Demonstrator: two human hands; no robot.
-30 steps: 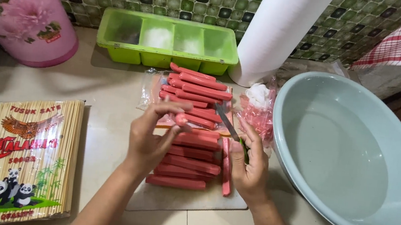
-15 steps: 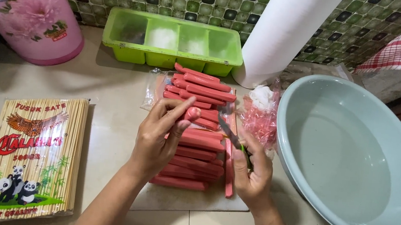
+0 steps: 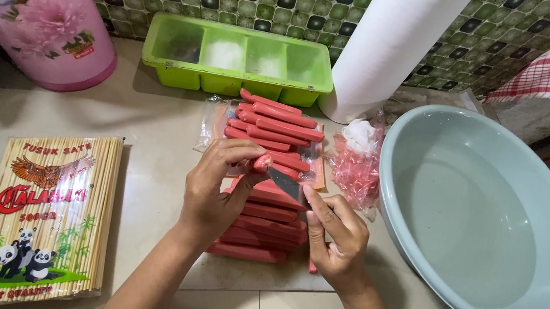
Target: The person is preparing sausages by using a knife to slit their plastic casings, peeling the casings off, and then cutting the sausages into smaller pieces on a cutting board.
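Note:
My left hand pinches one red sausage by its end, lifted a little above the pile. My right hand grips a small knife, its blade tip touching that sausage's end. Beneath both hands lies a stack of many red sausages on a flat board. More sausages rest on an opened clear wrapper just behind.
A large pale blue basin stands on the right. A green four-compartment tray, a white paper roll and a pink floral jug line the back. A packet of bamboo skewers lies at left; pink crumpled wrappers sit beside the basin.
My left hand has lifted one sausage off the pile, and my right hand has brought the knife blade against its end.

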